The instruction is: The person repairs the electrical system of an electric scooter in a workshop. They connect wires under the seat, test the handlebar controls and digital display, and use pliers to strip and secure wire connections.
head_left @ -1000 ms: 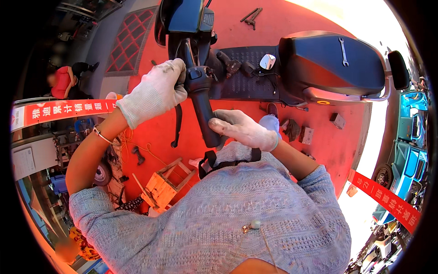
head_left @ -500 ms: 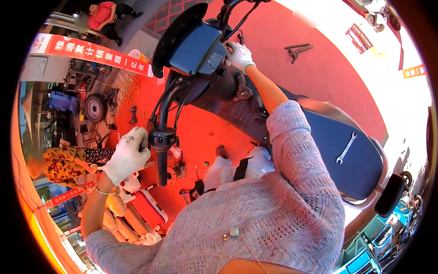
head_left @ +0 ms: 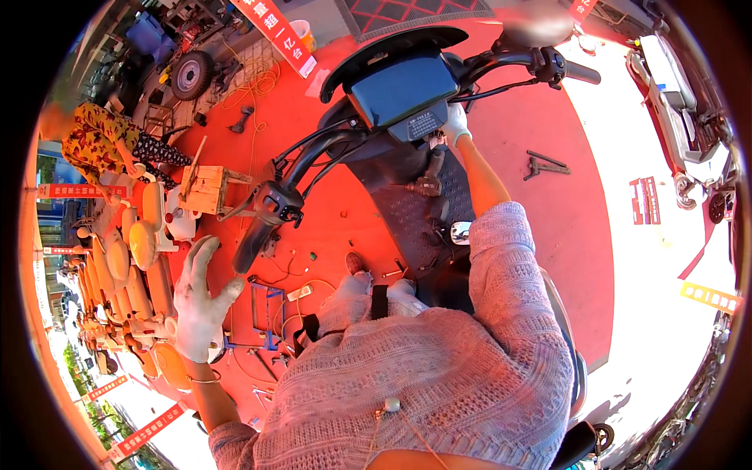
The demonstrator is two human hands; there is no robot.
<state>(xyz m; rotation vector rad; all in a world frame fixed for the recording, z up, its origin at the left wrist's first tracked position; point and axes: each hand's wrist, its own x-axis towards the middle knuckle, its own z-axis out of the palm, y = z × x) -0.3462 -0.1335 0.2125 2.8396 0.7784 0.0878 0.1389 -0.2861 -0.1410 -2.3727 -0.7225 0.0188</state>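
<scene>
My left hand (head_left: 197, 301), in a white glove, is raised with its fingers apart and holds nothing. It is just left of the scooter's black left handlebar grip (head_left: 252, 249), not touching it. My right hand (head_left: 454, 125), also gloved, reaches to the right lower edge of the dark dashboard screen (head_left: 401, 88). Its fingers are largely hidden by the dashboard housing, so I cannot make out what they touch. Below that hand, a cordless drill (head_left: 427, 178) lies on the scooter's black textured footboard (head_left: 403, 223).
A wooden stool (head_left: 210, 190) and several seats (head_left: 143, 243) are on the left. A person in a patterned top (head_left: 94, 145) is beyond them. A wheel (head_left: 192, 74) lies at far left; a dark metal bracket (head_left: 546, 164) lies on the red floor at right.
The view has turned, bringing the right handlebar into sight. My left hand has gone from curled to spread and sits lower. The wrench on the seat is no longer visible.
</scene>
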